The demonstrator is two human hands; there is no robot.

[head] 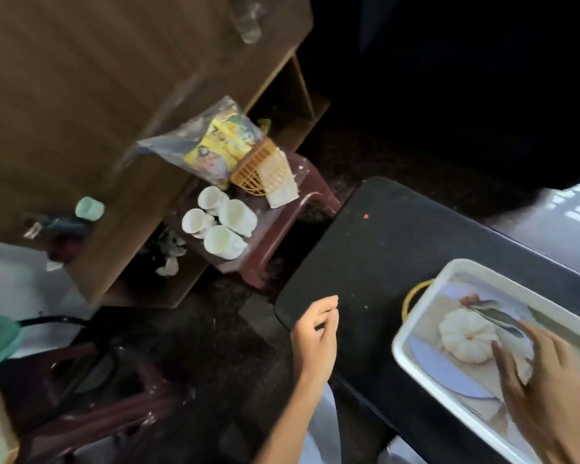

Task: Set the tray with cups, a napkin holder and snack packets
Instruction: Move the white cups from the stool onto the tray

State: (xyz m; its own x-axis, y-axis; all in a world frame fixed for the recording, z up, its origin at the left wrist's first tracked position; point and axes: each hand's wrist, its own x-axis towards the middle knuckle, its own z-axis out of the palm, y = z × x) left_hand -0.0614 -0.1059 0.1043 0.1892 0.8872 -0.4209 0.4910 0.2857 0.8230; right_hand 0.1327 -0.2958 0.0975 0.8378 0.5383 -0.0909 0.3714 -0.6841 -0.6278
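Standing well beyond the empty, relaxed left hand (pixel 315 333): cups (pixel 238 214); right hand (pixel 546 383) spread over tray (pixel 401 346).

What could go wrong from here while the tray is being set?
The four white ceramic cups stand crowded on the small maroon plastic stool; lifting one may knock another off. The white rectangular tray lies close to the edge of the black table; a push could slide it off.
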